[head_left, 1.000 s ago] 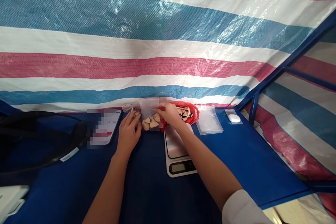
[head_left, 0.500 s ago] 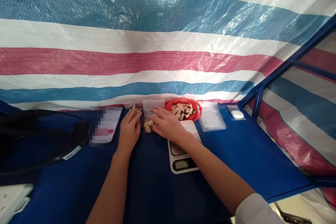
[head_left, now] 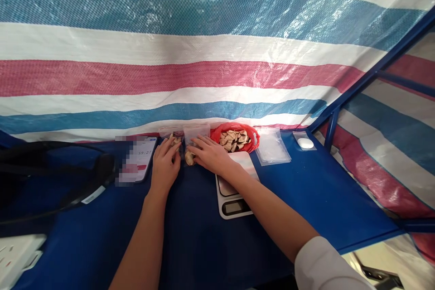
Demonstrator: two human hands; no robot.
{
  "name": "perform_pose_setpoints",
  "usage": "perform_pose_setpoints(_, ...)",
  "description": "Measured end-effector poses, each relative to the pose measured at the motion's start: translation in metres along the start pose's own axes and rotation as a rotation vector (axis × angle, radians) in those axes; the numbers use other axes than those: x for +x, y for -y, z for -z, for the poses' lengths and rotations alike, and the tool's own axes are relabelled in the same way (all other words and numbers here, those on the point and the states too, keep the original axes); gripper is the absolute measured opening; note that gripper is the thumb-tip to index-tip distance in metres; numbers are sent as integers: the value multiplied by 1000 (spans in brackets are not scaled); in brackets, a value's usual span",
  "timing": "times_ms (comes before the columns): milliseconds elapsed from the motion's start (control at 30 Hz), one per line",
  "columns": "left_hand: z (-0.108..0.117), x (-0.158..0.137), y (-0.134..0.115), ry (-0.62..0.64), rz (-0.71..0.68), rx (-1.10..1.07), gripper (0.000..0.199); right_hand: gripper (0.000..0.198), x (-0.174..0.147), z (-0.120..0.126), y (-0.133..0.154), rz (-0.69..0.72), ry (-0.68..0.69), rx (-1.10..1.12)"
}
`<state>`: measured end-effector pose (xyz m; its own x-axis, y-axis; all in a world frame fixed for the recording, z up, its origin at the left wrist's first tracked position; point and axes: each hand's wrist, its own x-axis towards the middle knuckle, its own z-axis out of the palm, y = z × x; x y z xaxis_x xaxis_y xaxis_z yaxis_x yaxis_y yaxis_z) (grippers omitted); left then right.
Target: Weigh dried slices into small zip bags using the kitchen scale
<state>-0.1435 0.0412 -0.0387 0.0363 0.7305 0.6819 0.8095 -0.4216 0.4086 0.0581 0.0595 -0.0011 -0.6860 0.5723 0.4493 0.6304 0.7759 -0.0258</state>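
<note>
Two clear zip bags lie side by side at the back of the blue table. My left hand (head_left: pixel 165 163) rests with fingers apart on the left zip bag (head_left: pixel 166 131), which holds brownish dried slices (head_left: pixel 176 138). Over the right zip bag (head_left: pixel 197 130) my right hand (head_left: pixel 212 157) lies open, its fingers stretched across it. Pale dried pieces (head_left: pixel 189 158) show in that bag beside my fingertips. Under my right forearm sits a white kitchen scale (head_left: pixel 227 214). Behind it, a red plastic bag (head_left: pixel 255 136) stands open, full of dried slices that look like mushroom (head_left: pixel 234 139).
Flat clear bags (head_left: pixel 273 147) lie right of the red bag, with a white oval object (head_left: pixel 305 143) beyond. Left of my hands are a phone (head_left: pixel 144 154) and a black headset-like object (head_left: pixel 98 172). A power strip (head_left: pixel 20 256) is at the lower left. Striped sheeting (head_left: pixel 170 77) rises behind.
The view has shifted slightly, so everything sits a little higher. Both hands stay on the two bags, with only a slight shift of the fingers.
</note>
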Motion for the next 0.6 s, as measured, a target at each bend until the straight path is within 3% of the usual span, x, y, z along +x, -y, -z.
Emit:
perform_pose_setpoints(233, -2, -1, -25, -78, -164, 67, 25, 30, -38, 20, -3, -46, -170, 89)
perform_pose_setpoints(433, -11, -11, -49, -31, -273, 135, 24, 26, -107, 42, -23, -245, -243, 144)
perform_pose_setpoints(600, -7, -20, -66, -13, -304, 182, 27, 25, -170, 49, -47, -521, -275, 206)
